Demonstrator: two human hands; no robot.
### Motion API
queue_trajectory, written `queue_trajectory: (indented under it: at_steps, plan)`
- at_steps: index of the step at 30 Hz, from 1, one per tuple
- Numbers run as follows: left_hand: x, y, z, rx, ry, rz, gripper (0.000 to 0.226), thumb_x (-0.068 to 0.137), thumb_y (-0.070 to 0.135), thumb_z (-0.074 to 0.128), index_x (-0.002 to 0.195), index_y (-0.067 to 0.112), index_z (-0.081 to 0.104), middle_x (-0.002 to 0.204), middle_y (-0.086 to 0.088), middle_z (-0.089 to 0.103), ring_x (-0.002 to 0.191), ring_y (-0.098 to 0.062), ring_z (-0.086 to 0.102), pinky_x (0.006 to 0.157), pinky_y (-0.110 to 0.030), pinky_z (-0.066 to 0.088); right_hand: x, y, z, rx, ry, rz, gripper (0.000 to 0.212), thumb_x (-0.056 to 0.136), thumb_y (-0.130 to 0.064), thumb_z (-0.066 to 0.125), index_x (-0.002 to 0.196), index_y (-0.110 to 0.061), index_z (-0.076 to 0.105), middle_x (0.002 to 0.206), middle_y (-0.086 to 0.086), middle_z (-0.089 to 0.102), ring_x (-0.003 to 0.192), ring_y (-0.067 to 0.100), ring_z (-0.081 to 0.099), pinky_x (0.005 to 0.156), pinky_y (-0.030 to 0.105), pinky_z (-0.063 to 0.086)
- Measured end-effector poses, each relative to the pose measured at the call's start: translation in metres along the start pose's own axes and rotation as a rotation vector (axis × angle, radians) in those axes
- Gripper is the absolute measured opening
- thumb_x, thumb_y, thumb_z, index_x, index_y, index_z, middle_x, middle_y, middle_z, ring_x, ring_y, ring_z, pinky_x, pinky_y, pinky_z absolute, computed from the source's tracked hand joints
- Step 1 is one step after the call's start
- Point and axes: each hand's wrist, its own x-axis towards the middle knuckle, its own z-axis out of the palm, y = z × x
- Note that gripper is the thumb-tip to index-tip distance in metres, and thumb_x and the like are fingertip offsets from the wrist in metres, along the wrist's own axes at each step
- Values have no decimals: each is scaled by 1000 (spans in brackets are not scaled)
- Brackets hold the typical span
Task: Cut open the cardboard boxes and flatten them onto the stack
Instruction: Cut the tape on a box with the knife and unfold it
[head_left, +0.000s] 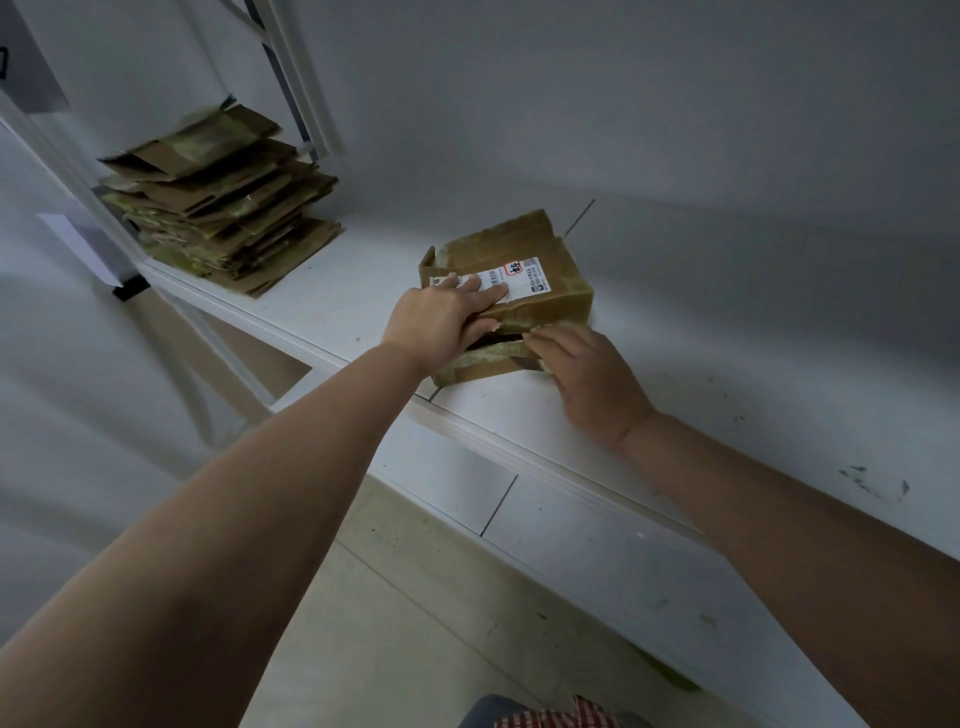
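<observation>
Hands meet on the box (511, 270), which sits on the white bench (727, 332) near its front edge, well apart from the stack (223, 208) of flattened cardboard at the far left. Its long axis runs left to right across the person, and the near side gapes open along a split seam. Left hand (441, 319) lies on top with straight fingers pressing the label (514, 275), thumb at the upper lip of the gap. Right hand (592, 379), the nearer one, curls its fingers round the lower flap at the box's near right corner; whether it also holds a cutter cannot be told. Flattening likely means pulling that flap toward the person.
</observation>
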Motion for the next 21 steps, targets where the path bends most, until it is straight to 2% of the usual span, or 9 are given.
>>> queue_trajectory:
  at_steps: [3, 7, 10, 13, 17, 21]
  plan:
    - [0, 0, -2, -9, -11, 12, 50, 100, 48, 32, 149, 34, 32, 152, 0, 39, 140, -27, 35, 96, -44, 47, 4, -6, 3, -35, -12, 47, 42, 71, 9, 66, 112, -3, 66, 105, 14, 65, 93, 35, 60, 80, 40, 52]
    - [2, -4, -2, -23, -21, 21, 53, 99, 51, 34, 148, 33, 33, 149, -2, 43, 138, -28, 37, 97, -44, 45, 17, -12, -2, -88, -74, 4, 22, 73, 1, 67, 92, -10, 70, 90, 9, 59, 83, 30, 55, 72, 37, 50]
    - [3, -3, -2, -50, -30, 13, 54, 98, 52, 35, 148, 35, 33, 151, -2, 40, 140, -28, 35, 101, -44, 43, -1, -12, -2, 39, -183, 23, 25, 80, 2, 59, 102, -7, 66, 105, 11, 61, 94, 30, 56, 73, 37, 51]
    - [5, 1, -3, -58, -34, 26, 53, 98, 52, 36, 148, 35, 32, 152, -2, 39, 140, -28, 35, 102, -44, 41, -17, -15, -5, 184, -250, 117, 33, 90, -1, 49, 120, -7, 61, 123, 11, 59, 109, 30, 54, 84, 36, 47]
    - [8, 2, -8, -62, -61, 36, 55, 97, 52, 37, 149, 35, 31, 152, -2, 38, 139, -29, 36, 104, -44, 42, -9, -8, -12, 212, -301, 118, 35, 93, -6, 47, 125, -12, 61, 126, 10, 60, 109, 32, 57, 89, 37, 49]
    - [10, 0, -7, -75, -93, 50, 58, 96, 56, 36, 149, 35, 30, 154, -2, 35, 140, -29, 34, 107, -47, 38, -19, -5, -13, 183, -447, 107, 41, 94, -5, 46, 133, -15, 55, 145, 4, 46, 132, 22, 45, 105, 36, 40]
